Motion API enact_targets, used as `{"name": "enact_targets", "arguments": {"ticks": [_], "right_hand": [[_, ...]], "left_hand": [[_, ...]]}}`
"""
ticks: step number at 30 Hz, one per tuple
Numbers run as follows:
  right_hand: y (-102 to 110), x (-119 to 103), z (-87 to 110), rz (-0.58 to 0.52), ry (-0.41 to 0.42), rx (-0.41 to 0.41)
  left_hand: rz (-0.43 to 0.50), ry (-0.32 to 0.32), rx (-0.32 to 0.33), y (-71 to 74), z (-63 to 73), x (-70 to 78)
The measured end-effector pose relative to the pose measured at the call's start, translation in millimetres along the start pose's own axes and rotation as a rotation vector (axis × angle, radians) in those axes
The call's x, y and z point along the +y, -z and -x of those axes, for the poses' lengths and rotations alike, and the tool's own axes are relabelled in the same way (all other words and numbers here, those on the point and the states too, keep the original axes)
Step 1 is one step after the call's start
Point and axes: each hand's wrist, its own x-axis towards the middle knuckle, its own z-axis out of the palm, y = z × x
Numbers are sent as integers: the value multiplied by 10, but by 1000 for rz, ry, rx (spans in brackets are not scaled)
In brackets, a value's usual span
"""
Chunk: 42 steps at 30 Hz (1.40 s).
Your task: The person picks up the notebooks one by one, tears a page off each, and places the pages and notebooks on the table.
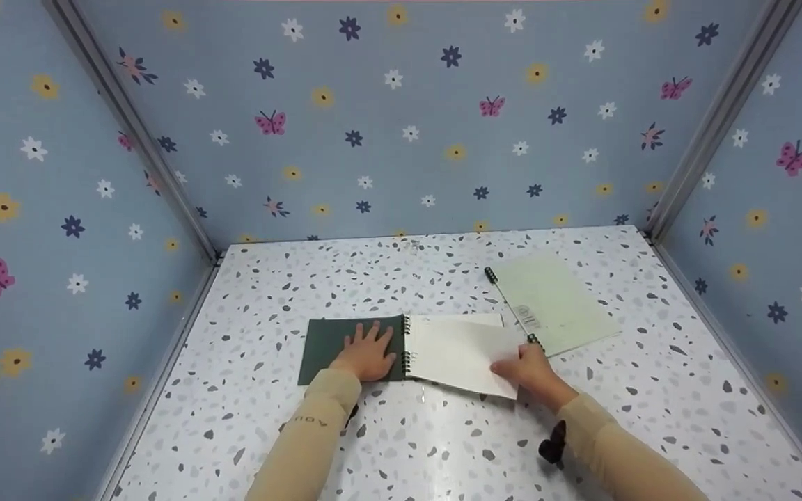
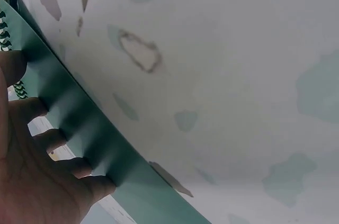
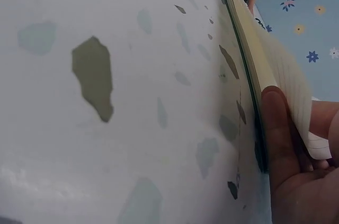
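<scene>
A spiral notebook lies spread on the table, with its dark green cover (image 1: 323,341) to the left and white pages (image 1: 453,348) to the right of the black coil (image 1: 406,344). My left hand (image 1: 367,355) rests on the cover with its fingers spread. At the right edge, my right hand (image 1: 535,372) pinches a page near its corner. In the right wrist view that lined page (image 3: 288,70) bends up from the stack, with the thumb on one side; part of the other fingers is hidden behind the paper.
Just beyond the right hand lies a second, pale green notebook (image 1: 564,306) with black binding at its left edge. The speckled white table (image 1: 248,445) is bounded by blue floral panels (image 1: 401,139) at the back and both sides.
</scene>
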Motion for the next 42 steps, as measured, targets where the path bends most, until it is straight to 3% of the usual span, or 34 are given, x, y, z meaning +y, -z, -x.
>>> {"name": "enact_targets", "arguments": {"ticks": [9,14,19,23,31,37,42], "right_hand": [[29,9,64,32,-36,-1],[191,-3,43,55,-66,17],[340,-9,50,44,-63,-23],[390,9,83,37,-76,-43],[404,62,162,33,-69,-95],[421,62,210,3,-46,-79],[411,67,263,22,-37,-99]], "left_hand": [[-3,-8,2,2,31,8],[-23,7,-4,36,22,-24],[-47,22,-23,18,-37,-63],[-29,8,-47,16,-51,-50],[33,-21,-77,80,62,-24],[8,-83,-69,49,89,-33],[-27,-88,-62,7,79,-27]]}}
